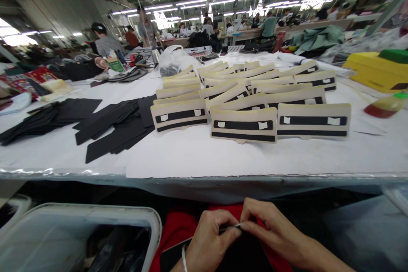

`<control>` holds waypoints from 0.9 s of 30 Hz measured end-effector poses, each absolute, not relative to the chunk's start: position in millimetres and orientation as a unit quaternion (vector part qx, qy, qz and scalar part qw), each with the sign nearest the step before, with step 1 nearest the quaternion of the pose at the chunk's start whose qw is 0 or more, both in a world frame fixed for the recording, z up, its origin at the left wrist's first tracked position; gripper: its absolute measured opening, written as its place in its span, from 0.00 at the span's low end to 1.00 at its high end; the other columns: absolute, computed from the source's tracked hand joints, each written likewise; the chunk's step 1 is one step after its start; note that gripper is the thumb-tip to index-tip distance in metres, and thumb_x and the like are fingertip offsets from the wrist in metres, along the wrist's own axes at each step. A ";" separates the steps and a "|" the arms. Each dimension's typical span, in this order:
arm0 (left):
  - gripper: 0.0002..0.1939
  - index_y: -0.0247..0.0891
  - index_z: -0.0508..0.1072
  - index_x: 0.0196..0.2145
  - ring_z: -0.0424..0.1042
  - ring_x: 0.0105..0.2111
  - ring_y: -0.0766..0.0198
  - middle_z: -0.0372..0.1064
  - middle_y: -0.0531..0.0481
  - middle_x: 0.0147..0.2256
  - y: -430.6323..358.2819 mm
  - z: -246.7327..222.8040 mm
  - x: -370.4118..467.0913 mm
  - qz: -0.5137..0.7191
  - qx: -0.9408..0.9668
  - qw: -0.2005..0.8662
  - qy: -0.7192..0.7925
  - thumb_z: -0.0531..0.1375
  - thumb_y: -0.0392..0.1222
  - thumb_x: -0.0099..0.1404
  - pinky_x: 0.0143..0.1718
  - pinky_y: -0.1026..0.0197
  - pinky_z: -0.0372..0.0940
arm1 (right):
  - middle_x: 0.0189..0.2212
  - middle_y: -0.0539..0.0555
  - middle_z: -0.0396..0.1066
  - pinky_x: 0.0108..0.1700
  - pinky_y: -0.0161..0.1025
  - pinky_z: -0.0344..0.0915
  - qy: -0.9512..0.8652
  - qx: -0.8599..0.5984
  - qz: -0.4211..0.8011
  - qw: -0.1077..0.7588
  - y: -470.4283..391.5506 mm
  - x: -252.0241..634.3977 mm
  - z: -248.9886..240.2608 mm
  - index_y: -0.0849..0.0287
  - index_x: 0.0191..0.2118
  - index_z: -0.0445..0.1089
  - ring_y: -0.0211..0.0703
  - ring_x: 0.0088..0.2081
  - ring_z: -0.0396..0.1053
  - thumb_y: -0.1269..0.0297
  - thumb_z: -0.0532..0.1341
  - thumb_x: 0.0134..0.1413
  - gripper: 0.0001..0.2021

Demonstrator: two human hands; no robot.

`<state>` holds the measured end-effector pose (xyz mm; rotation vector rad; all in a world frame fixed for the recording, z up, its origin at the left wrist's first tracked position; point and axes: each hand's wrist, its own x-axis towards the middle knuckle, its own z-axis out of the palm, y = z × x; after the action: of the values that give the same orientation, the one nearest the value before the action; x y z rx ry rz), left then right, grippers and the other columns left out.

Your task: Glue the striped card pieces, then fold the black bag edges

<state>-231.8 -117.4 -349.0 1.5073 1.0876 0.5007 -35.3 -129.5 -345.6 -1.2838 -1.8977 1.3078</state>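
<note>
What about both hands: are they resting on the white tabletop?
No, the left hand and right hand come together over red clothing, short of the white tabletop.

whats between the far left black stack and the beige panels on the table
In the head view, another spread of flat black pieces lies there on the white surface.

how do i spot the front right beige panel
On the white-covered table, find the standing beige panels. Three face you in the front row; take the rightmost panel, nearest the yellow box. Unlike its two neighbours, its right white tab is much wider than its left one.
</note>
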 end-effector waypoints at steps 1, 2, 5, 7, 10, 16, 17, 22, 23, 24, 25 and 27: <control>0.08 0.34 0.80 0.28 0.68 0.29 0.63 0.74 0.51 0.26 -117.6 -349.6 -231.5 0.212 0.642 0.571 0.466 0.61 0.38 0.58 0.31 0.65 0.57 | 0.30 0.50 0.66 0.35 0.36 0.57 -0.707 -0.468 0.473 0.240 -129.6 -34.0 -346.7 0.58 0.30 0.67 0.40 0.32 0.63 0.53 0.55 0.64 0.16; 0.08 0.35 0.80 0.28 0.68 0.29 0.63 0.73 0.52 0.26 -117.7 -349.9 -231.1 0.211 0.641 0.570 0.468 0.61 0.38 0.58 0.31 0.65 0.56 | 0.30 0.50 0.66 0.36 0.36 0.57 -0.715 -0.465 0.468 0.233 -129.9 -32.7 -348.0 0.58 0.30 0.66 0.40 0.33 0.63 0.53 0.54 0.65 0.16; 0.07 0.34 0.80 0.28 0.68 0.29 0.63 0.73 0.51 0.25 -117.5 -349.1 -229.3 0.208 0.633 0.577 0.472 0.61 0.38 0.57 0.31 0.64 0.56 | 0.31 0.51 0.66 0.36 0.36 0.58 -0.724 -0.454 0.464 0.231 -131.0 -30.0 -350.8 0.57 0.31 0.66 0.40 0.33 0.64 0.55 0.54 0.66 0.15; 0.07 0.34 0.80 0.27 0.67 0.29 0.63 0.73 0.51 0.25 -117.0 -348.0 -228.0 0.210 0.629 0.582 0.471 0.61 0.38 0.56 0.31 0.64 0.56 | 0.31 0.51 0.66 0.36 0.36 0.59 -0.723 -0.450 0.468 0.237 -131.4 -29.3 -351.0 0.57 0.31 0.66 0.40 0.33 0.64 0.56 0.54 0.65 0.14; 0.07 0.33 0.79 0.27 0.67 0.29 0.64 0.72 0.51 0.25 -115.8 -347.7 -227.5 0.211 0.626 0.588 0.466 0.61 0.38 0.56 0.31 0.65 0.56 | 0.30 0.50 0.65 0.35 0.36 0.58 -0.714 -0.455 0.474 0.245 -130.9 -29.7 -350.0 0.57 0.29 0.65 0.39 0.32 0.63 0.57 0.56 0.64 0.14; 0.09 0.35 0.80 0.30 0.64 0.28 0.65 0.70 0.54 0.25 -113.0 -354.0 -235.9 0.184 0.642 0.586 0.458 0.61 0.41 0.59 0.31 0.65 0.54 | 0.30 0.49 0.66 0.35 0.36 0.58 -0.700 -0.459 0.487 0.250 -127.4 -29.7 -351.6 0.58 0.30 0.66 0.40 0.33 0.64 0.56 0.57 0.63 0.13; 0.10 0.35 0.80 0.29 0.63 0.27 0.66 0.68 0.54 0.23 -112.8 -354.7 -238.0 0.179 0.645 0.584 0.459 0.60 0.41 0.59 0.30 0.64 0.53 | 0.30 0.50 0.67 0.35 0.36 0.58 -0.702 -0.455 0.488 0.249 -126.5 -29.2 -352.0 0.57 0.30 0.66 0.40 0.33 0.64 0.56 0.57 0.64 0.13; 0.09 0.35 0.81 0.29 0.60 0.25 0.67 0.64 0.56 0.21 -112.9 -352.0 -245.3 0.170 0.636 0.578 0.482 0.62 0.41 0.58 0.27 0.65 0.51 | 0.29 0.49 0.66 0.34 0.36 0.57 -0.717 -0.457 0.474 0.227 -120.2 -30.4 -349.8 0.57 0.29 0.66 0.39 0.31 0.62 0.55 0.57 0.63 0.14; 0.09 0.35 0.81 0.29 0.60 0.25 0.67 0.64 0.56 0.21 -113.3 -350.8 -245.3 0.175 0.637 0.575 0.483 0.62 0.41 0.57 0.27 0.65 0.51 | 0.30 0.49 0.67 0.33 0.36 0.56 -0.719 -0.465 0.470 0.213 -119.0 -32.1 -348.4 0.57 0.30 0.66 0.40 0.32 0.62 0.54 0.57 0.63 0.14; 0.09 0.35 0.81 0.30 0.60 0.25 0.67 0.64 0.56 0.21 -113.7 -349.8 -244.9 0.179 0.637 0.574 0.482 0.62 0.41 0.58 0.27 0.65 0.50 | 0.30 0.49 0.67 0.33 0.35 0.56 -0.722 -0.472 0.467 0.195 -118.0 -34.4 -346.9 0.56 0.31 0.67 0.40 0.32 0.62 0.54 0.58 0.63 0.13; 0.10 0.35 0.81 0.30 0.59 0.24 0.68 0.63 0.56 0.21 -114.1 -349.1 -244.3 0.184 0.640 0.574 0.477 0.61 0.42 0.59 0.26 0.65 0.50 | 0.30 0.49 0.67 0.33 0.35 0.56 -0.727 -0.477 0.462 0.175 -117.3 -37.0 -345.4 0.56 0.31 0.66 0.40 0.32 0.62 0.54 0.58 0.62 0.13; 0.12 0.34 0.81 0.29 0.58 0.24 0.68 0.60 0.56 0.20 -114.5 -349.2 -243.7 0.193 0.649 0.572 0.464 0.60 0.43 0.61 0.26 0.65 0.49 | 0.29 0.48 0.66 0.32 0.35 0.55 -0.740 -0.478 0.451 0.142 -116.2 -42.3 -343.0 0.57 0.30 0.65 0.40 0.31 0.62 0.54 0.58 0.62 0.13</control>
<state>-243.7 -114.5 -349.2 1.5214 1.0881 0.4537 -42.3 -116.2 -343.0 -1.3781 -2.1364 1.3027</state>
